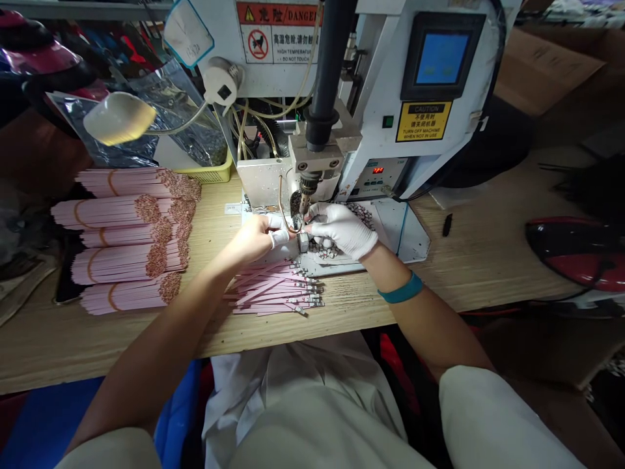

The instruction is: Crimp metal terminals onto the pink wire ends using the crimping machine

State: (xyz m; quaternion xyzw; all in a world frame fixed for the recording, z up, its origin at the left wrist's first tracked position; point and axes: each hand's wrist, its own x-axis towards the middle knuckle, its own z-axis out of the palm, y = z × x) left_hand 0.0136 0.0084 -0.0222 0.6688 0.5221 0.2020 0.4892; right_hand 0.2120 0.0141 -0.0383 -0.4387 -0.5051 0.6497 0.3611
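My left hand, with white covers on some fingertips, is pinched closed at the left of a small metal block under the soldering head. What its fingers hold is too small to make out. From the right, my right hand in a white glove reaches to the same spot, its thumb and fingers closed together. Anything between them is hidden. Small connectors lie scattered beneath and behind the glove. Pink flat cables with connectors on their right ends lie in a loose pile nearer my body.
Banded bundles of pink cables are stacked at the left, copper ends facing right. A lamp and a yellow basket stand behind them. The machine's screen is at upper right. A red and black object sits far right.
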